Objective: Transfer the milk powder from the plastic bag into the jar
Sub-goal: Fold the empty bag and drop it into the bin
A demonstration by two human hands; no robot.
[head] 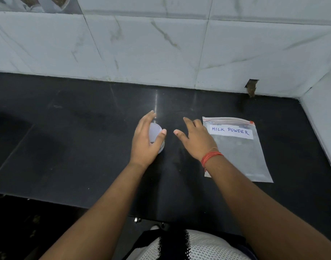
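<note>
A small clear jar with a white lid (155,130) stands on the black counter (76,139), mostly hidden behind my left hand (147,139). That hand curves around the jar with thumb and fingers on its sides. To the right lies a flat clear zip bag (236,152) with a red-striped seal and a white label reading MILK POWDER. My right hand (195,137) hovers between jar and bag, fingers spread, holding nothing, its far side overlapping the bag's left edge. An orange thread is tied around the right wrist.
A white marble-tiled wall (161,49) rises behind the counter and turns a corner at the right (322,113). A small broken notch in the tile (251,88) sits at the wall's base. The counter's front edge (67,204) runs below my forearms.
</note>
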